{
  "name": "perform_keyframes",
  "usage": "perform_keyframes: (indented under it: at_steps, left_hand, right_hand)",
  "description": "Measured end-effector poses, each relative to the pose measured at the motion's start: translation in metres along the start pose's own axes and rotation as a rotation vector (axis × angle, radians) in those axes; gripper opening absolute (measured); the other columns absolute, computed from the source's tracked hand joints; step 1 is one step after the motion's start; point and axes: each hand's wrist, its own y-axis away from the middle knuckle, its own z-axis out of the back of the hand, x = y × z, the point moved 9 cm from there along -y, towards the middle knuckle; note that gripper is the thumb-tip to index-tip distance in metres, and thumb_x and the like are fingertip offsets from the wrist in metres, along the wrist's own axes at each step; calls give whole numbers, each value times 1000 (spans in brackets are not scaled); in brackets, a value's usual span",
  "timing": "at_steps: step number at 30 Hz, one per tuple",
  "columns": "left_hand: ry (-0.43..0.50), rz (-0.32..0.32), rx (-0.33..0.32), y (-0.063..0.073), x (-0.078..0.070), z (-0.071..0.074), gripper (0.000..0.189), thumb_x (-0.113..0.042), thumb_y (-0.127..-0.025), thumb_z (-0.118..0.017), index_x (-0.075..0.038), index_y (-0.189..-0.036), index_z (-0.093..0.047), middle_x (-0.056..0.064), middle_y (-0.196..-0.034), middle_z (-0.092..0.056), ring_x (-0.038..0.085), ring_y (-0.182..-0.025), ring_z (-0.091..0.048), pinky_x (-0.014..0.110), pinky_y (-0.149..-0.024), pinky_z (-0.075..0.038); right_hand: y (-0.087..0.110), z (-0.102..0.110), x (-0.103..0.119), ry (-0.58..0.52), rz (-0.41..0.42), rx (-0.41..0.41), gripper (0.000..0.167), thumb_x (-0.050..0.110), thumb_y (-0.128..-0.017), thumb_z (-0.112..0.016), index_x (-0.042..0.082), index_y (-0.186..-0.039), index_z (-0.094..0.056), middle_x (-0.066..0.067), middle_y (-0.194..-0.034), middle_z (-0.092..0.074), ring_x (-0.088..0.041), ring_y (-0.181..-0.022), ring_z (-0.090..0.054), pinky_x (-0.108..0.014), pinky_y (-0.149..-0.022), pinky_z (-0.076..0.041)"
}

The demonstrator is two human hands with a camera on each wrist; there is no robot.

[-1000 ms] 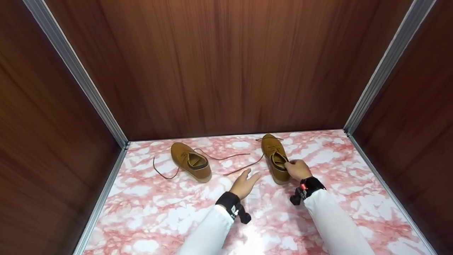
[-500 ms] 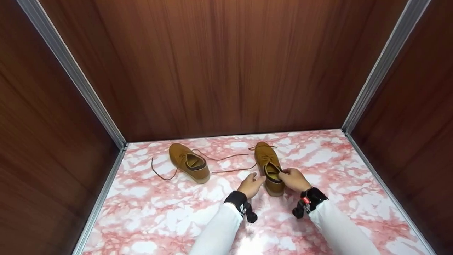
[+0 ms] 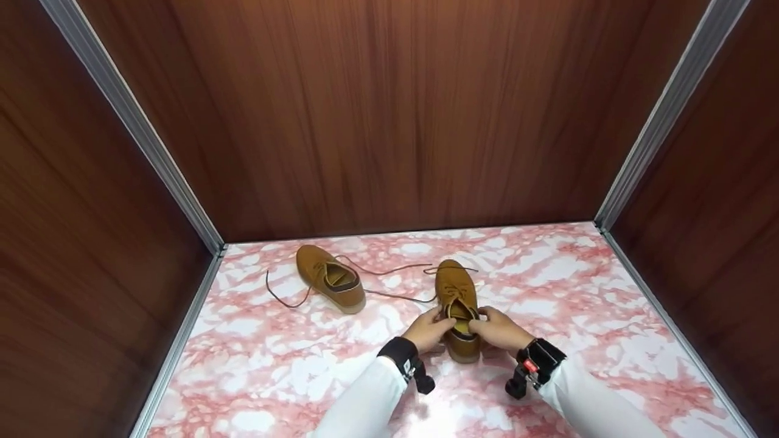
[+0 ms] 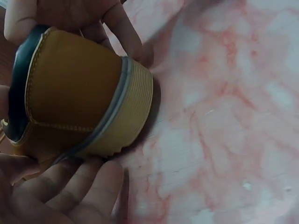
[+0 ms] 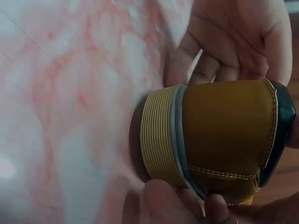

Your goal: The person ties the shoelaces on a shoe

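Observation:
A tan lace-up shoe (image 3: 455,281) stands on the surface with its toe away from me and its heel nearest. My left hand (image 3: 426,332) grips its left side, thumb over the collar and fingers along the outside. On the opposite side my right hand (image 3: 502,329) holds it likewise, thumb at the opening. The wrist views show the shoe's stitched heel (image 4: 74,79), dark collar lining and ridged pale sole (image 5: 159,135) between the two hands. Its loose brown lace (image 3: 401,297) trails left. The matching shoe (image 3: 315,266) sits further left, angled, with its own laces (image 3: 389,271) spread out.
Beneath everything lies a red-and-white marbled surface (image 3: 255,365). Dark wood panels (image 3: 389,121) wall it at the back and both sides, joined by grey metal corner posts (image 3: 663,109).
The held shoe has come nearer to me, slightly left, and straightened. My right hand moved with it. My left hand, apart from the shoe earlier, now grips its left side.

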Motion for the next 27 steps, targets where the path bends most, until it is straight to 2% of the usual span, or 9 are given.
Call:
perform_keyframes:
  at_steps: [4,7,11,15,18,22,27]
  left_hand:
    - [79,-20,11,18,7,5,57,-26,-101,-64,-9,-153,-51,19,-131,-71,30,-113,-73,47,-98,-60]
    - [175,-4,34,33,14,8,60,-22,-101,-65,-7,-156,-47,22,-127,-72,37,-108,-75,52,-90,-63]
    - [221,1,66,54,21,15,60,-20,-101,-65,-7,-157,-46,23,-127,-72,38,-109,-75,51,-88,-64]
    - [237,23,77,73,31,22,63,-21,-102,-65,-5,-158,-43,24,-128,-71,37,-108,-75,50,-87,-64]
    - [187,25,65,83,38,29,67,-22,-102,-65,-2,-160,-38,25,-128,-71,34,-104,-76,49,-85,-65]
    - [141,8,49,90,42,36,71,-25,-102,-66,0,-160,-35,24,-127,-71,29,-99,-77,49,-84,-65]
    - [169,-24,56,94,45,41,69,-25,-103,-65,1,-160,-35,26,-130,-70,31,-103,-76,51,-87,-64]
  right_hand:
    - [13,-13,2,16,8,6,58,20,-87,-67,-8,-135,-50,-24,-125,-62,-27,-105,-62,-40,-88,-57]
    - [22,-24,4,21,18,7,54,20,-85,-69,-6,-129,-51,-21,-115,-62,-26,-99,-62,-39,-85,-56]
    - [34,-41,6,23,37,30,54,20,-86,-70,-6,-128,-50,-18,-108,-63,-25,-95,-63,-38,-83,-56]
    - [43,-59,9,35,82,76,55,20,-87,-69,-8,-129,-48,-17,-103,-64,-24,-90,-63,-38,-79,-57]
    - [49,-71,12,41,119,118,56,20,-88,-69,-9,-130,-46,-17,-102,-65,-22,-87,-64,-38,-77,-58]
    - [52,-80,14,42,147,148,58,20,-89,-68,-9,-133,-45,-16,-100,-67,-22,-86,-65,-39,-76,-58]
    - [50,-84,19,62,174,144,57,23,-90,-68,-7,-132,-46,-15,-99,-67,-22,-88,-65,-34,-78,-55]
